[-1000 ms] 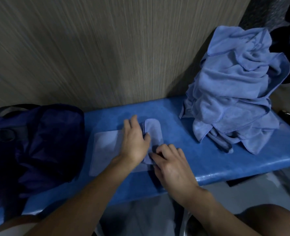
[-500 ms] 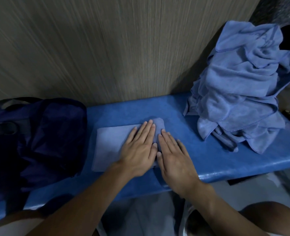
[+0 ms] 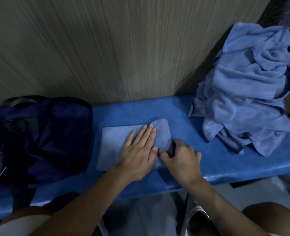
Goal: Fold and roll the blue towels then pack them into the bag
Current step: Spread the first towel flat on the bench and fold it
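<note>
Pressing flat on the folded towel, the left hand lay with its fingers straight and close together, while the right hand curled thumb and fingers onto the towel's thicker right end, apparently pinching it. The towel sat mid-surface, between the dark bag at the left and the heap of loose towels at the right. The roll looked barely begun. Doing it well would mean tucking that end tight and turning it evenly leftward, with the left palm giving way ahead and both long edges kept square, so the roll did not cone.
</note>
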